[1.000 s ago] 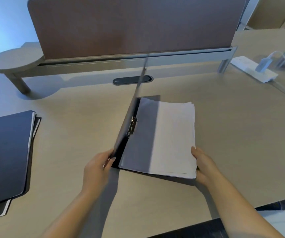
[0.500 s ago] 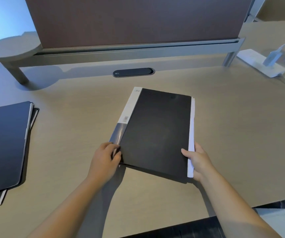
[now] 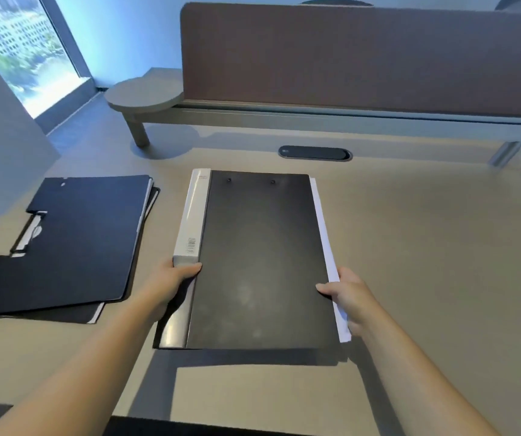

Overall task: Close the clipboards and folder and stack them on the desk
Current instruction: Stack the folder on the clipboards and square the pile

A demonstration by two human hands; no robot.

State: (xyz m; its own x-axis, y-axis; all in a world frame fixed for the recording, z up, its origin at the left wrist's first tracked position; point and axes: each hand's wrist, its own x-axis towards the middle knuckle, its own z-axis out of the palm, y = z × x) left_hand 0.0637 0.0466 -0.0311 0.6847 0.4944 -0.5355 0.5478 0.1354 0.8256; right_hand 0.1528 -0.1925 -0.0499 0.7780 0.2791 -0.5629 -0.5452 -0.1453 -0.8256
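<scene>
A black clipboard folder (image 3: 259, 259) with a white spine label is closed, white paper sticking out along its right edge. It is raised a little off the desk (image 3: 426, 278), casting a shadow under its near edge. My left hand (image 3: 174, 281) grips its left spine side. My right hand (image 3: 347, 297) grips the right edge and the paper. To the left, a pile of closed dark folders (image 3: 73, 243) lies flat on the desk.
A brown partition screen (image 3: 363, 55) on a grey rail runs across the back. A round side shelf (image 3: 146, 96) stands at the back left. A dark oval cable port (image 3: 315, 152) sits behind the folder. A window is at the far left.
The cover swung shut over the papers. Both hands then took the closed folder by its sides and lifted it slightly; the view turned left, showing more of the dark pile.
</scene>
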